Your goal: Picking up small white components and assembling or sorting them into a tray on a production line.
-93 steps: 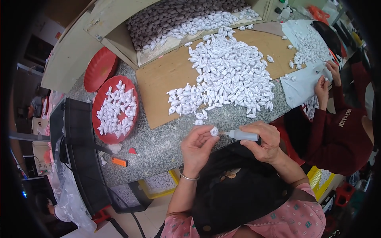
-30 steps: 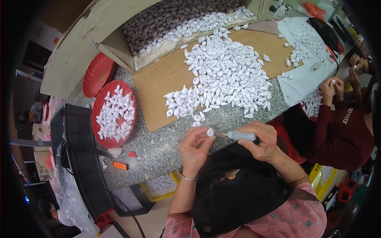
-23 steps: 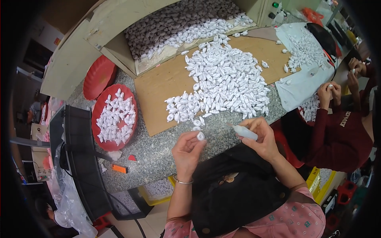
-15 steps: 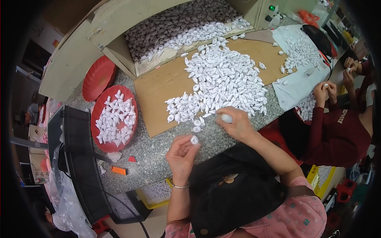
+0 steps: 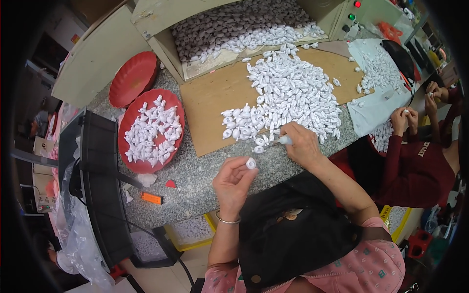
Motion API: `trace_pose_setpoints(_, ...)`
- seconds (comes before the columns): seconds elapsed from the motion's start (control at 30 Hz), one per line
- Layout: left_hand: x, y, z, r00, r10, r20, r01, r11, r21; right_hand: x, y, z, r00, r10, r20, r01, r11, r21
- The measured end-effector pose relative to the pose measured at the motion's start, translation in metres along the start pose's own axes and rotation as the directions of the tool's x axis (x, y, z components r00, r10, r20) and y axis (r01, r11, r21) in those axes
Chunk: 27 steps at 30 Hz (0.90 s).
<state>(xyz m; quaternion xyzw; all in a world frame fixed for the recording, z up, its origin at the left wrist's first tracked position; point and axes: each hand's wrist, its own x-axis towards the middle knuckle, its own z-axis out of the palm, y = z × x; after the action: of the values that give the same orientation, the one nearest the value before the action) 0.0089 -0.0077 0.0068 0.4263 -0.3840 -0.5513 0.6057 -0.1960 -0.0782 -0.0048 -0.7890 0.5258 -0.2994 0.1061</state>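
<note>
A small white cap (image 5: 251, 162) sits pinched at the fingertips of the left hand (image 5: 233, 183) at frame centre, too small to tell its long axis; the right hand (image 5: 302, 144) closes on a pale tube (image 5: 283, 140) lying roughly level, tip toward the frame's left. Just above, white pieces (image 5: 288, 102) heap on a cardboard sheet (image 5: 215, 105) over the speckled surface (image 5: 193, 180). At left a red tray (image 5: 128, 161) holds more pieces; an upper box (image 5: 166, 53) holds grey and white ones.

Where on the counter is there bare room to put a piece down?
Bare granite counter lies between the filled red tray, the cardboard sheet and the left hand; only an orange marker and a red scrap sit there. The cardboard's left part is free too. Around the right hand, the white-piece pile crowds everything.
</note>
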Motion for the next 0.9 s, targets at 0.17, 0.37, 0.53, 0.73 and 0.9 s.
trace_pose_setpoints(0.17,-0.001,-0.005,0.0,1.0,-0.026,-0.017,0.025,0.997,-0.069,-0.008,-0.002,-0.009,0.993,-0.071,-0.098,0.076,0.996,0.047)
trace_pose_setpoints(0.37,-0.003,-0.021,0.001,0.994,-0.109,0.013,0.11,0.982,-0.152,-0.03,-0.015,-0.031,0.996,-0.047,0.07,0.05,0.998,-0.044)
trace_pose_setpoints(0.53,0.0,-0.026,0.016,1.0,0.029,0.006,-0.028,0.999,-0.036,-0.033,-0.017,-0.03,0.994,0.112,-0.005,-0.103,0.934,0.341)
trace_pose_setpoints(0.73,-0.003,-0.037,0.021,0.988,0.151,0.037,-0.156,0.957,0.245,-0.027,-0.052,-0.043,0.989,0.143,0.038,-0.143,0.861,0.488)
trace_pose_setpoints(0.9,-0.003,-0.038,0.028,0.967,0.235,0.097,-0.254,0.892,0.374,-0.028,-0.044,-0.037,0.996,0.083,0.017,-0.081,0.878,0.471)
